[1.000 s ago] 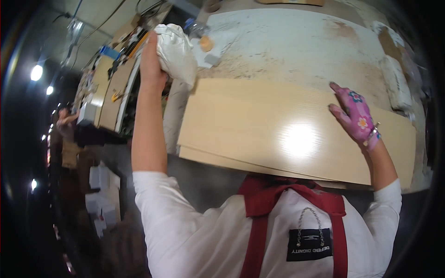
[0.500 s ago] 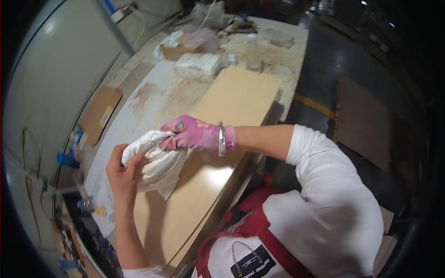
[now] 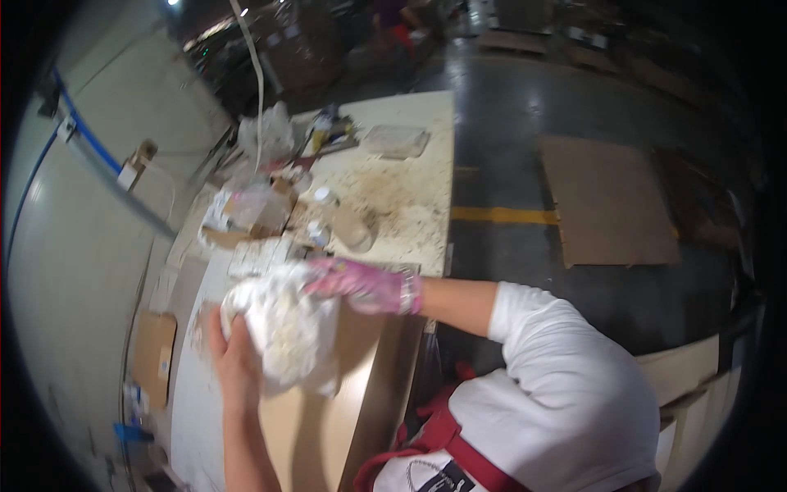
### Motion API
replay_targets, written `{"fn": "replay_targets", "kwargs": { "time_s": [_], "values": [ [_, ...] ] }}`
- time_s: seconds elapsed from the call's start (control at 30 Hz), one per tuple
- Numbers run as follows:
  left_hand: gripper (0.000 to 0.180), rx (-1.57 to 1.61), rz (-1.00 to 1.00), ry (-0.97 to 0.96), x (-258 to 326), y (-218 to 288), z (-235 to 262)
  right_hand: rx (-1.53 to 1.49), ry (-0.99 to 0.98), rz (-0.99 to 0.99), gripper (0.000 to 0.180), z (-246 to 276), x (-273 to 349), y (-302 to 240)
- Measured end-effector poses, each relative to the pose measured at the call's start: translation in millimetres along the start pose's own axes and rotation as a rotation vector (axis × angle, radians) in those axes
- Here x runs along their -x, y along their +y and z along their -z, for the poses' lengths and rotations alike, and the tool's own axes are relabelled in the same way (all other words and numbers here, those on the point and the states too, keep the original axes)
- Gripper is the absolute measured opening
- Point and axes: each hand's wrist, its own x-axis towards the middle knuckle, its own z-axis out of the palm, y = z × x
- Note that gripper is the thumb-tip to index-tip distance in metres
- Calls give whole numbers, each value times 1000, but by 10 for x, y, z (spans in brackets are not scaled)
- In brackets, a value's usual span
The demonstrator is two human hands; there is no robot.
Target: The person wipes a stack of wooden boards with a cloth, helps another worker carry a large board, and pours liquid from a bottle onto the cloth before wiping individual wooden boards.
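Note:
Between my two hands hangs a crumpled white cloth [image 3: 288, 336] with yellowish stains. My bare left hand [image 3: 236, 354] grips its left side, thumb and fingers closed on the fabric. My right hand [image 3: 361, 285], in a pink flowered glove with a silver bracelet at the wrist, pinches the upper right part of the cloth; its fingertips are partly hidden in the folds and blurred. Below the cloth lies a pale wood-coloured panel [image 3: 352, 394] along the workbench, its surface apart from the hands.
On the stained workbench [image 3: 410, 193] stand a clear bottle [image 3: 352, 230], a small white bottle [image 3: 318, 232], a white packet [image 3: 258, 256] and a plastic bag [image 3: 266, 135]. A brown board [image 3: 156, 361] leans by the left wall. A brown sheet [image 3: 607, 201] lies on the floor at right.
The view has swung up and toward the far end of the bench. The cloth, held by both hands throughout, has spread so that its stained face shows more.

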Motion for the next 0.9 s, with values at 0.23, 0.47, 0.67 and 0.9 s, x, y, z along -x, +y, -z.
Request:
{"fn": "replay_targets", "kwargs": {
  "time_s": [0.23,0.47,0.67,0.9],
  "values": [
    [25,-653,-76,-409,-272,-588,-782,-565,-9,-268,32,556,713,86],
    [31,-970,-198,-336,-498,-650,-151,-437,278,314,50,1456,1130,-1134],
    [33,-1106,-197,-456,-312,-1025,-78,-283,482,619,49,1797,1473,-709],
    [31,-1154,-370,-409,-222,-1178,-36,-230,491,528,48,1727,1810,-258]
  ]
}}
